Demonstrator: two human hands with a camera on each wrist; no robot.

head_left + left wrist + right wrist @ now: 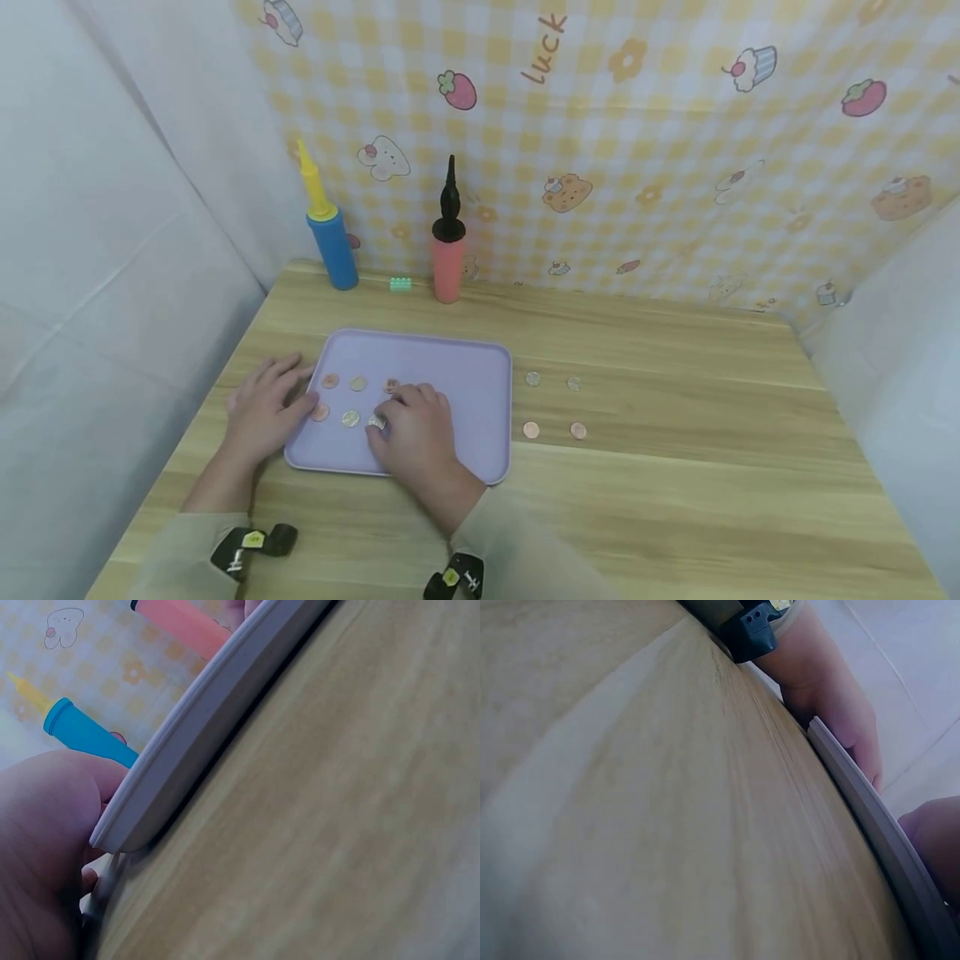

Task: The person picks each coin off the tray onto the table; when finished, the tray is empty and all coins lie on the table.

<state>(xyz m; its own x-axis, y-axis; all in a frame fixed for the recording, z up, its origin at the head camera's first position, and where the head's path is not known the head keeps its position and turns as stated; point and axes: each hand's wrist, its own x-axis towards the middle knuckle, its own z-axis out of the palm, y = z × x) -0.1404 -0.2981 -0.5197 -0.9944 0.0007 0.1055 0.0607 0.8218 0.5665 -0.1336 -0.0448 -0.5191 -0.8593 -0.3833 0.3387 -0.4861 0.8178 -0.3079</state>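
A lilac tray (472,400) lies on the wooden table, with several coins in two rows on its left half. My right hand (416,429) is over the tray, thumb and forefinger pinching a silvery coin (377,422) in the near row. Just beyond these fingers sits a copper coin (391,386); a yellowish coin (351,419) is to their left. At the tray's left side, my left hand (262,408) rests with fingers extended and its thumb at the rim, beside another copper coin (320,412). In the left wrist view, that hand (52,802) meets the tray's corner (124,832).
Right of the tray, two silvery coins (532,379) and two copper coins (531,430) lie on the table (675,500). At the back stand a blue hand pump (335,250) and a pink one (447,267), with a small green toy brick (401,284) between them.
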